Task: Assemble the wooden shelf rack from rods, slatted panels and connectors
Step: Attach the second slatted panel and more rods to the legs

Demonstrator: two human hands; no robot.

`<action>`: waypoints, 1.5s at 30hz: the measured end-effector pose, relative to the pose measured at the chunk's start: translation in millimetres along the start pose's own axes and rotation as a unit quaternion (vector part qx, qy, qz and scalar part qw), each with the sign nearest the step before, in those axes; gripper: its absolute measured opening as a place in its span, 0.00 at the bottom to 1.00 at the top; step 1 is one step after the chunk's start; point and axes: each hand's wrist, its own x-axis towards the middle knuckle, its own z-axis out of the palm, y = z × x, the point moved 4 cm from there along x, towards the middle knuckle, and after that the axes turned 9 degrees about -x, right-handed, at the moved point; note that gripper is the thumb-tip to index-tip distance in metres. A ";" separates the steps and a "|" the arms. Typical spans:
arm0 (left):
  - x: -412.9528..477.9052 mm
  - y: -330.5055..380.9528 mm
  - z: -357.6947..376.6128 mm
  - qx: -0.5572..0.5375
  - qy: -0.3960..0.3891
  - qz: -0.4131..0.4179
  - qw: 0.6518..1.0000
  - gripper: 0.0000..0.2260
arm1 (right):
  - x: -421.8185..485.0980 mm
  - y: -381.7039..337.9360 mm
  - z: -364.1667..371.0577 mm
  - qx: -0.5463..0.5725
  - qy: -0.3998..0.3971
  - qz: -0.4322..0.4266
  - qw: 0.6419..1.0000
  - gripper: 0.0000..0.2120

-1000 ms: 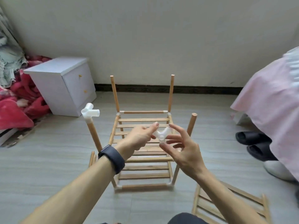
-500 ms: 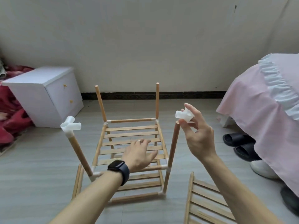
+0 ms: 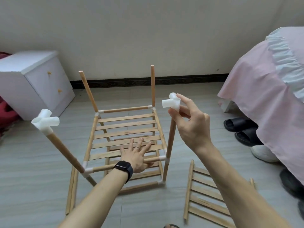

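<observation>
The partly built wooden rack (image 3: 126,134) stands on the floor, with two slatted shelves joined by white corner connectors and four upright rods. My left hand (image 3: 137,153) lies flat with spread fingers on the upper shelf's front rail. My right hand (image 3: 189,124) pinches a white three-way connector (image 3: 171,103) just above the top of the front right rod (image 3: 171,139). The front left rod (image 3: 64,148) carries a white connector (image 3: 45,120) on its top. Both back rods have bare tops.
A loose slatted panel (image 3: 209,199) lies on the floor at the right, and loose rods (image 3: 71,191) lie at the left. A white nightstand (image 3: 32,83) stands at the back left. A pink-covered bed (image 3: 266,89) with slippers (image 3: 241,129) beneath it fills the right side.
My right hand carried the connector from the middle to above the front right rod. My left hand let go of it and dropped onto the upper shelf.
</observation>
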 end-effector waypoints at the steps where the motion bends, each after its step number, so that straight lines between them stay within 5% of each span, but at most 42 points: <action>1: -0.4 -0.7 0.4 0.000 -0.001 -0.001 1.000 0.40 | -3.9 1.1 1.7 0.005 0.005 0.009 1.000 0.24; 13: -2.1 -2.4 2.5 -0.018 -0.014 -0.015 1.000 0.39 | -24.7 2.8 14.0 0.017 0.118 0.075 0.990 0.10; 16: -2.9 -1.1 2.0 -0.015 -0.018 -0.019 1.000 0.39 | -20.3 1.5 14.2 0.077 0.064 0.116 0.988 0.13; 19: -3.5 0.4 0.6 -0.013 -0.021 -0.023 0.999 0.39 | -8.6 -1.0 12.4 0.173 -0.052 0.089 0.980 0.27; 21: -3.2 1.1 0.2 -0.011 -0.025 -0.025 0.999 0.39 | 0.5 -0.2 11.0 0.216 -0.081 0.075 0.970 0.25; 31: -3.2 -1.2 3.5 -0.004 -0.022 -0.027 0.999 0.39 | -1.0 3.9 18.9 0.215 -0.015 0.052 0.975 0.12; 45: 5.5 -10.7 3.7 0.062 -0.007 0.029 0.998 0.39 | -13.4 -3.4 5.6 0.255 -0.087 0.086 0.959 0.12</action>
